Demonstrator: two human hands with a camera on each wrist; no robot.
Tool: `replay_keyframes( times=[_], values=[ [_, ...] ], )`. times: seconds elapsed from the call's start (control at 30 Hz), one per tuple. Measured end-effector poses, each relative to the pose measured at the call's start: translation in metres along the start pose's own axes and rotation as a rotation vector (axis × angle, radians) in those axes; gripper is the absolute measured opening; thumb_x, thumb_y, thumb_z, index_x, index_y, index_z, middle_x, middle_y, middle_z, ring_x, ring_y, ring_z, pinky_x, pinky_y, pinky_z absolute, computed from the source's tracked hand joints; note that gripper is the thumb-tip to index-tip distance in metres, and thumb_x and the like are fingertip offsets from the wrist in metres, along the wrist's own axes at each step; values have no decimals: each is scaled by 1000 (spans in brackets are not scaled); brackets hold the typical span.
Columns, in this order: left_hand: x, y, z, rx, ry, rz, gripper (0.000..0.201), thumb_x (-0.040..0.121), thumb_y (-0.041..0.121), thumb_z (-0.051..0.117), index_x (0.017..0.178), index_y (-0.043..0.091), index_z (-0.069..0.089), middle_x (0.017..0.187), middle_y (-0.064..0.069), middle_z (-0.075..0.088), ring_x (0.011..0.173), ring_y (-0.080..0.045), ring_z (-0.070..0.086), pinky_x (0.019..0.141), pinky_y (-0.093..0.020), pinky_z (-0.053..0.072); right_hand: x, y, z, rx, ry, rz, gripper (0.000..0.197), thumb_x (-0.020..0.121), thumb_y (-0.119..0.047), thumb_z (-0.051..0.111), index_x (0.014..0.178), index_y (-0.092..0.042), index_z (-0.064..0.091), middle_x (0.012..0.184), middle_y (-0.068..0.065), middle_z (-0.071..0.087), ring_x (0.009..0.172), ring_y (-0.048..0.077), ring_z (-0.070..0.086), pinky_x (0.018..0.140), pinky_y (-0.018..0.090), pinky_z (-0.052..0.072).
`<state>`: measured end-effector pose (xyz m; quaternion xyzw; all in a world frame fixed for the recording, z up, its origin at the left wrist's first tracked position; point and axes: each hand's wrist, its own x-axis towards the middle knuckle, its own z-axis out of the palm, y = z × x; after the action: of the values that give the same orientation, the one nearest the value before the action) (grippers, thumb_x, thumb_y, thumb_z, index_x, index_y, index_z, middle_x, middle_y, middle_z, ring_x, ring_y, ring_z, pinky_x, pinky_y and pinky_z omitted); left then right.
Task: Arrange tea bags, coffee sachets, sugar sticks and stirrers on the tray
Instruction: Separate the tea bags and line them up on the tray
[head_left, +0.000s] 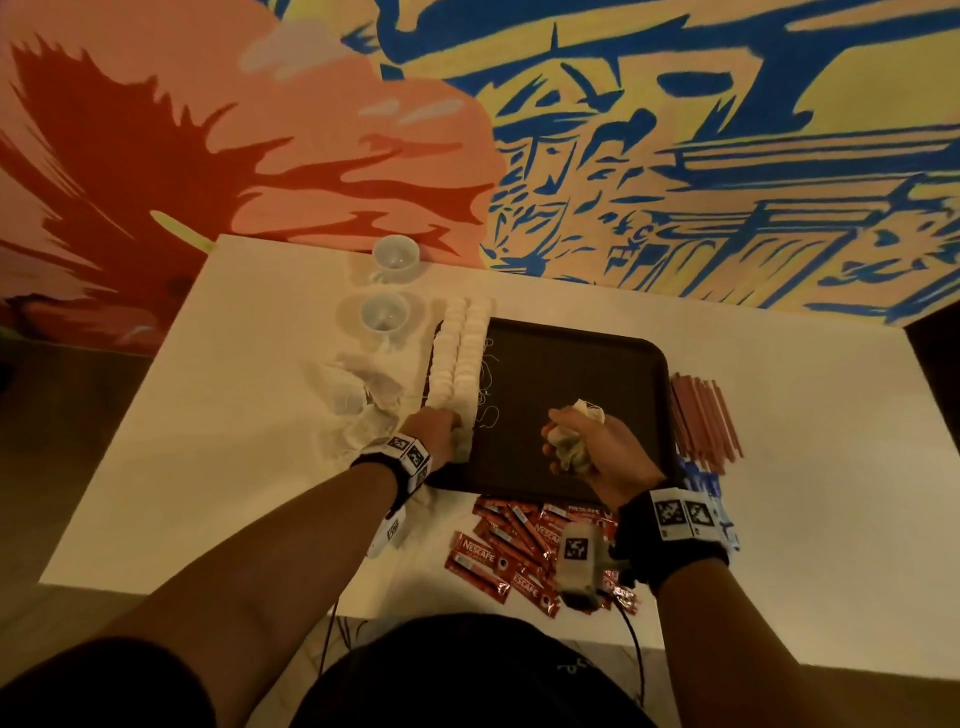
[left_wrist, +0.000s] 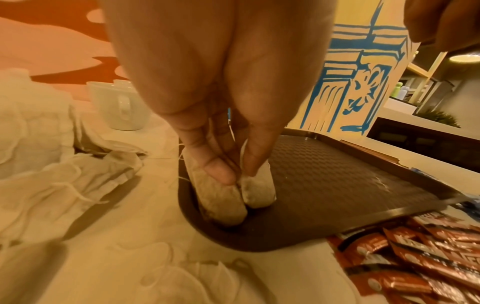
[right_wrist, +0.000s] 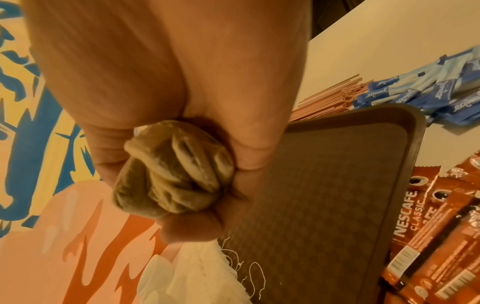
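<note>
A dark brown tray (head_left: 571, 374) lies mid-table. Two rows of white tea bags (head_left: 462, 358) stand on edge along its left side. At the near end of the rows my left hand (head_left: 454, 434) pinches a tea bag (left_wrist: 257, 191) between thumb and finger, beside the last bag (left_wrist: 221, 197) of the other row. My right hand (head_left: 576, 441) hovers over the tray's near half and grips a bunch of tea bags (right_wrist: 174, 172) in its fist. Red coffee sachets (head_left: 519, 551) lie in front of the tray, with stirrers (head_left: 701, 415) and blue sugar sticks (right_wrist: 428, 92) at its right.
A heap of loose tea bags (head_left: 363, 395) with strings lies left of the tray. Two white cups (head_left: 384, 312) stand behind the heap, near the painted wall. The table's front edge runs just behind the sachets.
</note>
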<state>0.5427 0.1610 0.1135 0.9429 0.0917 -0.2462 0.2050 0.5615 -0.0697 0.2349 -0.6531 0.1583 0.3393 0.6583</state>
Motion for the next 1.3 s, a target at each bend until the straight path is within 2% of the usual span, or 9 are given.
replay_keyframes(
  times=[0.23,0.43,0.5,0.6,0.77,0.9,1.0,1.1,1.3],
  values=[
    [3,4,-1,-49,118,-86,25,93,23,62,117,18,68,121,-9,66,109,-30,64,92,-38,53,1,1,-4,-23,-11,14,18,96,-23,65,105,-8,66,94,9,68,83,21,65,65,32,55],
    [-2,4,-8,-131,203,-68,29,92,28,65,119,21,61,126,-3,51,109,-26,58,95,-39,50,2,-6,-7,48,-90,38,4,95,-11,59,96,-11,63,94,9,68,85,23,64,68,36,53],
    [-7,4,-13,-175,248,-83,30,91,28,65,121,23,59,128,-1,48,111,-24,57,95,-37,48,3,-7,-12,57,-131,25,9,90,-6,57,93,-13,62,97,10,66,87,24,64,69,36,54],
    [-20,6,-22,-329,349,-116,25,90,26,66,114,26,62,121,2,50,104,-20,58,90,-33,47,-1,-13,-17,104,-138,7,20,92,-3,49,106,-8,63,101,12,66,87,25,64,67,36,54],
    [-53,26,-41,-575,455,46,14,91,19,68,101,29,68,106,7,63,83,-7,61,84,-27,53,-9,-28,-17,53,-200,-79,36,95,-6,39,118,-3,68,93,11,62,78,21,61,64,34,51],
    [-87,52,-71,-739,552,180,10,94,19,67,98,28,71,100,17,70,86,-1,62,75,-11,47,-16,-43,-14,-20,-230,-233,31,99,-6,50,120,-9,72,92,9,71,79,18,63,62,32,53],
    [-110,74,-94,-828,536,254,8,96,24,65,98,28,72,98,18,72,86,-2,65,70,-17,51,-27,-52,-13,-57,-241,-343,25,96,-7,62,116,-12,75,96,7,75,74,10,65,61,29,54],
    [-130,93,-110,-863,463,304,10,98,30,61,101,30,71,96,9,73,84,-11,68,64,-25,54,-38,-55,-15,-62,-273,-422,25,93,-7,67,117,-11,74,100,9,77,66,6,65,58,25,53],
    [-163,130,-114,-900,324,348,17,94,26,69,111,25,69,92,0,73,84,-10,68,67,-28,55,-59,-53,-25,-53,-265,-527,20,89,-6,73,109,-5,74,85,3,75,63,9,65,54,25,51]
  ],
)
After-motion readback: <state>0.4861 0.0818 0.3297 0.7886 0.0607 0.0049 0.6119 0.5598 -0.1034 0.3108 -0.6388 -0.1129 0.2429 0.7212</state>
